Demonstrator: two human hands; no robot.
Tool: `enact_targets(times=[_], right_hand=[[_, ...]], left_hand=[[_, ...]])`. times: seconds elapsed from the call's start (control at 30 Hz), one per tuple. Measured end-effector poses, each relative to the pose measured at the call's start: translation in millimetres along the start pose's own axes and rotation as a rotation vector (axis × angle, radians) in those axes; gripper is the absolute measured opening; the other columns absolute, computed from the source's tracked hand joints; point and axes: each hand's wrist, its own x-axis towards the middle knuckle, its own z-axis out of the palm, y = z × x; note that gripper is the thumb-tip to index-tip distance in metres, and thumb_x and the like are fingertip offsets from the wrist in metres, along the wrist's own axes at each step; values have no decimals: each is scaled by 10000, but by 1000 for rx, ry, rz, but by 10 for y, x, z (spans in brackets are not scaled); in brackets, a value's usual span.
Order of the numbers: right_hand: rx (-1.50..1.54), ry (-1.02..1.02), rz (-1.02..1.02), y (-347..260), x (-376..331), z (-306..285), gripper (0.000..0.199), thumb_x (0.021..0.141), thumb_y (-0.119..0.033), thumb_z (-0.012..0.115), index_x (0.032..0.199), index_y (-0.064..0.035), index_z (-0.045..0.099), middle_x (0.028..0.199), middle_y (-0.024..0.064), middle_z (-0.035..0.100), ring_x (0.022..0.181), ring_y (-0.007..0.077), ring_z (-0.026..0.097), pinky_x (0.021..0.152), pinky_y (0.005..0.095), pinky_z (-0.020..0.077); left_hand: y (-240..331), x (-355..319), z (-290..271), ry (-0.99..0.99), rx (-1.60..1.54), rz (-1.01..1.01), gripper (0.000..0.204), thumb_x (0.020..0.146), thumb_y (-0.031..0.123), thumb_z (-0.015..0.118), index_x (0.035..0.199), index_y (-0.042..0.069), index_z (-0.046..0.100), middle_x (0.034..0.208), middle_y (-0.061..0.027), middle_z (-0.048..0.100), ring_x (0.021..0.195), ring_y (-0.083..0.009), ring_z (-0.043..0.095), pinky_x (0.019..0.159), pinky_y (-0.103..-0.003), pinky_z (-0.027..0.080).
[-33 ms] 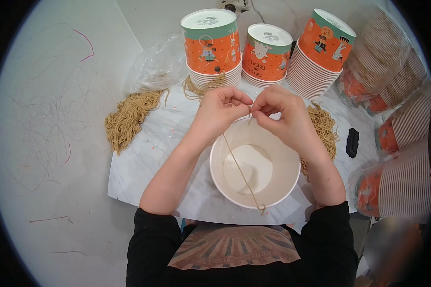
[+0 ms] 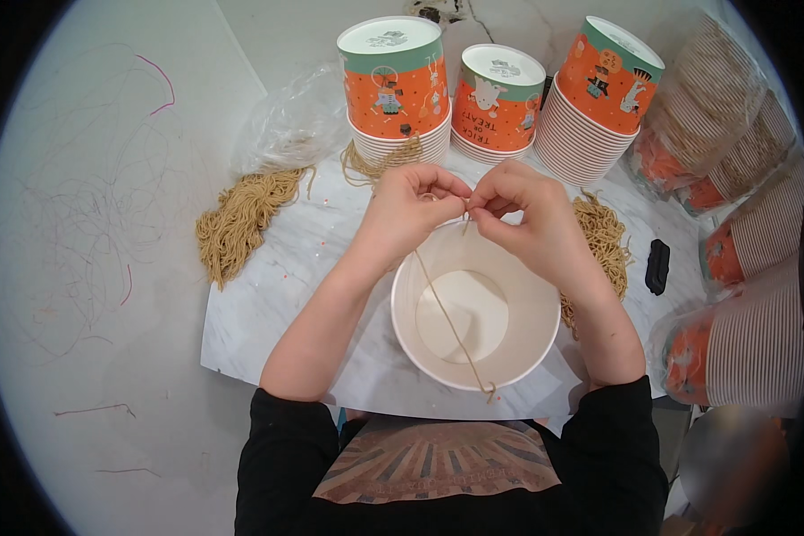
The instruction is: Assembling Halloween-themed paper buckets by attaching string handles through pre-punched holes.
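Observation:
A white paper bucket (image 2: pixel 536 295) stands open in front of me. Its near rim carries a knotted end of tan cord (image 2: pixel 456 330), which runs slantwise across the mouth toward my left hand. Over the far rim, my left hand (image 2: pixel 406 210) pinches the cord between thumb and fingertips. My right hand (image 2: pixel 527 210) meets it there, its thumb and fingers closed on the same cord at the far rim. A short tail of cord hangs just below the fingertips. The fingers partly hide how the cord passes through or round the rim.
A bundle of tan cords (image 2: pixel 246 219) lies at the left, another pile (image 2: pixel 603 237) at the right beside a small black object (image 2: pixel 657 266). Behind stand stacks of upside-down orange buckets (image 2: pixel 393 94). Bagged bucket stacks (image 2: pixel 755 339) line the right. A clear plastic bag (image 2: pixel 299 121) lies back left.

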Motion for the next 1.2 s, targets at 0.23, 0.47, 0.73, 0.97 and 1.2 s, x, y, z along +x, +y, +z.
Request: enact_targets(times=[0.23, 0.47, 0.73, 0.97, 1.2], right_hand=[[-35, 25, -32, -20, 0, -3, 88, 836, 30, 691, 915, 55, 661, 915, 98, 647, 793, 183, 707, 717, 287, 569], [9, 91, -53, -8, 34, -61, 89, 900, -3, 684, 963, 38, 634, 956, 93, 622, 829, 178, 702, 734, 285, 571], [76, 101, -29, 1, 42, -81, 82, 920, -17, 682, 977, 24, 639, 969, 73, 610, 810, 135, 679, 716, 262, 553], [179, 102, 56, -29, 38, -100, 90, 908, -24, 707, 940, 28, 641, 933, 37, 632, 789, 89, 659, 694, 237, 539], [139, 84, 83, -8, 33, -83, 98, 878, -33, 709, 913, 29, 642, 846, 33, 665, 766, 84, 660, 699, 241, 548]], left_hand=[[-64, 29, -1, 18, -12, 92, 109, 898, 13, 707, 1001, -5, 676, 953, -42, 711, 871, -73, 667, 780, -212, 528], [-66, 40, 77, 63, -230, 176, 117, 911, 25, 734, 1011, -12, 687, 946, -55, 714, 837, -75, 660, 751, -217, 538], [5, 10, 23, -37, -376, 53, 153, 914, 60, 763, 1026, -9, 684, 951, -66, 731, 834, -92, 693, 727, -238, 566], [66, -3, -6, -77, -391, 34, 160, 905, 59, 772, 1026, -8, 691, 948, -69, 736, 828, -93, 693, 731, -240, 574], [61, -25, 35, -41, -343, 48, 155, 900, 28, 761, 1026, -22, 688, 960, -83, 730, 841, -92, 691, 737, -238, 574]])
